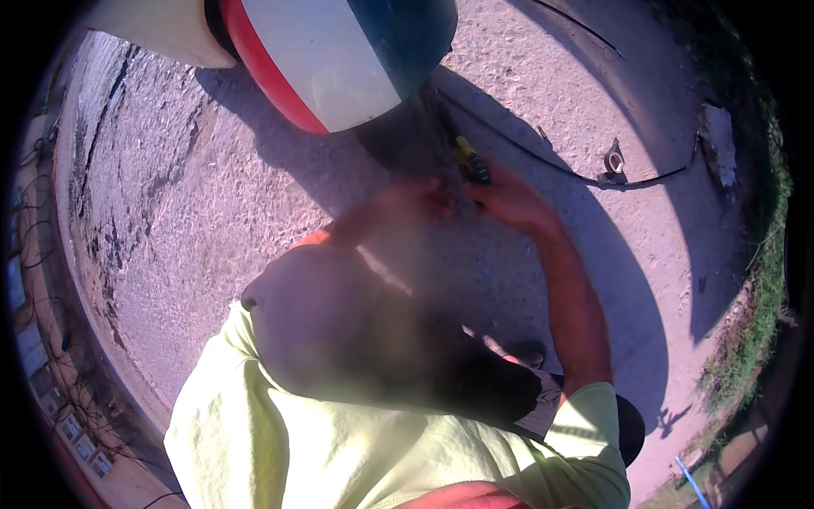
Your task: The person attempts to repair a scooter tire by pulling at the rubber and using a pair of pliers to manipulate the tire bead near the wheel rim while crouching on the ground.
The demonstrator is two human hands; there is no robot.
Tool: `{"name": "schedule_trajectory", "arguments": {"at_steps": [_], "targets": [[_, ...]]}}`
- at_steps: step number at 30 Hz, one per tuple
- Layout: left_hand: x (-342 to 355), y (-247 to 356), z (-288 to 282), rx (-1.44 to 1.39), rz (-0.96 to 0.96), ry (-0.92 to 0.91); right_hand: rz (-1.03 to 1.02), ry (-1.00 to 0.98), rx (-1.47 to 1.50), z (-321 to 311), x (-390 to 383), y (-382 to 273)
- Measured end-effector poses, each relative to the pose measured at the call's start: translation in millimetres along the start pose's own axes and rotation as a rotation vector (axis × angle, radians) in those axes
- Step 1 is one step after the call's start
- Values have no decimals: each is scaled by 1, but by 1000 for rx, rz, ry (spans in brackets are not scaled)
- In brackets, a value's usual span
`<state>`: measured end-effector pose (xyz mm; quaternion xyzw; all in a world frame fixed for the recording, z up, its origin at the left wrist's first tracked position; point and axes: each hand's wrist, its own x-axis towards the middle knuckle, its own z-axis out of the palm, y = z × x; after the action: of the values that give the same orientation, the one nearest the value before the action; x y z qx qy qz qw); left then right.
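My right hand is closed on a hand tool with a yellow and black handle; its working end is lost in shadow, so its exact kind does not show. Just left of it, my left hand has its fingers curled in. Haze and shade hide whatever may be between them. Both hands are close together, low over the shaded ground. Near the tool, a black cable runs off to the right along the ground.
Ahead of me bulges a rounded red, white and dark blue striped thing, beside a beige surface. On the rough concrete ground, a small ring-shaped object sits by the cable. A concrete chunk and grass line the right.
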<state>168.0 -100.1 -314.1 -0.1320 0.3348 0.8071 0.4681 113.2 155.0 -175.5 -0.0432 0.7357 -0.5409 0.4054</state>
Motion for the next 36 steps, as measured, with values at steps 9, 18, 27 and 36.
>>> {"name": "schedule_trajectory", "arguments": {"at_steps": [9, 18, 27, 36], "targets": [[-1, 4, -1, 1, 7, -30, -102, 120, -49, 18, -4, -20], [-2, 8, 13, 109, 22, -14, 27, -541, 893, -28, 31, 49], [-6, 6, 6, 36, -4, -13, -23, -196, 339, -22, 10, 24], [3, 0, -5, -8, -29, -2, -124, 70, -82, 1, 1, -7]]}}
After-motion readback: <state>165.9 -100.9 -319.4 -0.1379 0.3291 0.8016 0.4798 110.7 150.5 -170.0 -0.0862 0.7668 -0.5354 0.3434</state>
